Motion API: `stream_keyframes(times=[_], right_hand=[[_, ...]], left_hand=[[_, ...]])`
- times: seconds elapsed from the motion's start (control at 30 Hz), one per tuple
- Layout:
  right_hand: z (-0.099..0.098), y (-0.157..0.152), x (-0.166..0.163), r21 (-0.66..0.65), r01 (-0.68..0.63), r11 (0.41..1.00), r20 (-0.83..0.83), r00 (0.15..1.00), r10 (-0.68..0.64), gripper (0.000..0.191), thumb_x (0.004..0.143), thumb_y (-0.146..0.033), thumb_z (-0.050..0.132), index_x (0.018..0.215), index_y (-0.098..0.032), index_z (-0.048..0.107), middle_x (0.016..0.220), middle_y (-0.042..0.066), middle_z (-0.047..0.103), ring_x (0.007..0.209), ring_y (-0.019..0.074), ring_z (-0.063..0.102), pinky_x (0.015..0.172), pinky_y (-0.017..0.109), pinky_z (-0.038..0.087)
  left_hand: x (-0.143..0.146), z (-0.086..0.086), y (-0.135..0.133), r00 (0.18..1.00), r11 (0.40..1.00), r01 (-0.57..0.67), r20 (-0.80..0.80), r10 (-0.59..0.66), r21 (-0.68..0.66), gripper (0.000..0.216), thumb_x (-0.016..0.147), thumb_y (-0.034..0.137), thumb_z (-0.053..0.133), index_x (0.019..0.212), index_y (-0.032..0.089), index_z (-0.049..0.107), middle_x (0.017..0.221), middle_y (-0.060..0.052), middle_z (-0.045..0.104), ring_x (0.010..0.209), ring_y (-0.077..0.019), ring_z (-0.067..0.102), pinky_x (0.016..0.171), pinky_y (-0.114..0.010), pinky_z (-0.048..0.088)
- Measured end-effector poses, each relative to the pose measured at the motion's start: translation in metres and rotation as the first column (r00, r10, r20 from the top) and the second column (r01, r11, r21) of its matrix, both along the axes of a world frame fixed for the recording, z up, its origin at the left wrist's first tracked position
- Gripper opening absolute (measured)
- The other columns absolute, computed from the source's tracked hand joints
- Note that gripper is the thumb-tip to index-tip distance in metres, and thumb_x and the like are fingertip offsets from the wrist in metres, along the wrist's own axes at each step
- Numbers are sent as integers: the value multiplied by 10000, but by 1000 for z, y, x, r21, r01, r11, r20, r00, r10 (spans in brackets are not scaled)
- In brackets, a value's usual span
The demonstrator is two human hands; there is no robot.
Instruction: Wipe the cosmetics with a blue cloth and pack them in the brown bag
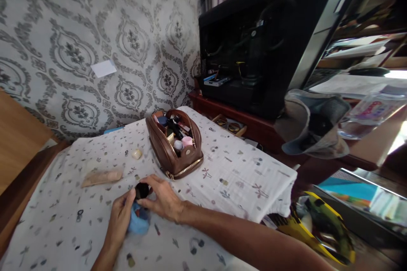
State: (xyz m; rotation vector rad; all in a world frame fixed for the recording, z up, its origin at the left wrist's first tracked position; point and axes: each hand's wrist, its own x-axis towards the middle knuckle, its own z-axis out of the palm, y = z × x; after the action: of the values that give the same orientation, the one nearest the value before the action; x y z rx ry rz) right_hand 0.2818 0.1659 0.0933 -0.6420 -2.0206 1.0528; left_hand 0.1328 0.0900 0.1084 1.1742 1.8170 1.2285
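A small, round, black cosmetic container (141,191) is gripped between the thumb and fingers of my right hand (163,198). My left hand (120,215) is closed around a light blue cloth (139,221), its thumb against the container's left side. The cloth hangs just below the container; my left fingers are partly hidden. Beyond my hands stands an unzipped brown cosmetic bag (167,159), filled with several small items, among them a pink-lidded jar (187,141). A beige tube (101,177) lies left of my hands, with a small cream-coloured jar (136,153) behind it.
A white patterned cloth (229,178) covers the surface under my hands. At the back right stands a black television (248,51) on a reddish-brown cabinet. A denim pouch (295,114) and a clear plastic bottle (372,112) are at the right. Patterned wallpaper is behind.
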Motion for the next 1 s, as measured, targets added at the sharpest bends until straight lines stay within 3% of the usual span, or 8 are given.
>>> stream_keyframes(times=[0.1, 0.2, 0.3, 0.47, 0.6, 0.77, 1.0], right_hand=[[3, 0, 1, -34, -1, 999, 41, 999, 2, 492, 787, -251, 802, 1238, -177, 620, 1121, 89, 659, 957, 213, 661, 865, 341, 558], [6, 0, 2, -29, 2, 1000, 72, 997, 1, 508, 777, -233, 806, 1243, -156, 622, 1144, 109, 667, 1023, 241, 666, 926, 374, 545], [7, 0, 2, -8, -6, 1000, 84, 996, 7, 507, 782, -217, 794, 1252, -141, 618, 1171, 127, 667, 1101, 267, 654, 979, 396, 523], [7, 1, 2, 15, -15, 1000, 99, 995, 13, 504, 788, -175, 763, 1266, -134, 609, 1187, 133, 669, 1120, 265, 649, 989, 390, 520], [8, 1, 2, 28, -17, 999, 98, 995, 14, 500, 790, -198, 777, 1257, -116, 620, 1168, 140, 673, 1116, 265, 646, 988, 380, 519], [6, -1, 2, 26, -13, 1000, 86, 996, 11, 470, 794, -259, 795, 1222, -150, 634, 1144, 113, 669, 1042, 241, 656, 927, 359, 540], [5, 3, 0, 38, -19, 999, 112, 994, 14, 458, 810, -293, 783, 1216, -140, 637, 1119, 112, 669, 1002, 234, 654, 890, 342, 538]], left_hand=[[2, 2, 2, 995, 996, 8, -95, 1, 88, 619, 778, 786, 566, 658, 180, 584, 641, -24, 623, 603, -181, 566, 564, -267, 479], [1, 1, 4, 985, 986, 0, -172, 29, 167, 584, 798, 748, 572, 890, 180, 676, 894, -60, 719, 869, -248, 668, 802, -318, 544], [-3, -3, 5, 986, 988, 10, -166, 16, 155, 611, 794, 731, 584, 1026, 177, 694, 1060, -95, 734, 1055, -295, 668, 971, -383, 521], [-6, -5, 6, 990, 993, 65, -129, -53, 97, 632, 780, 698, 622, 1115, 167, 695, 1162, -116, 725, 1141, -314, 649, 1064, -419, 478], [-8, -6, 6, 990, 994, 59, -132, -46, 97, 667, 768, 734, 613, 1102, 163, 702, 1134, -109, 733, 1117, -309, 654, 1040, -400, 492], [-9, -4, 7, 985, 993, 41, -172, -21, 112, 631, 844, 748, 521, 941, 157, 718, 921, -83, 741, 931, -273, 675, 826, -329, 552], [-6, -4, 8, 978, 989, 34, -207, -3, 146, 633, 837, 773, 507, 838, 170, 699, 797, -46, 704, 771, -224, 628, 731, -298, 538]])
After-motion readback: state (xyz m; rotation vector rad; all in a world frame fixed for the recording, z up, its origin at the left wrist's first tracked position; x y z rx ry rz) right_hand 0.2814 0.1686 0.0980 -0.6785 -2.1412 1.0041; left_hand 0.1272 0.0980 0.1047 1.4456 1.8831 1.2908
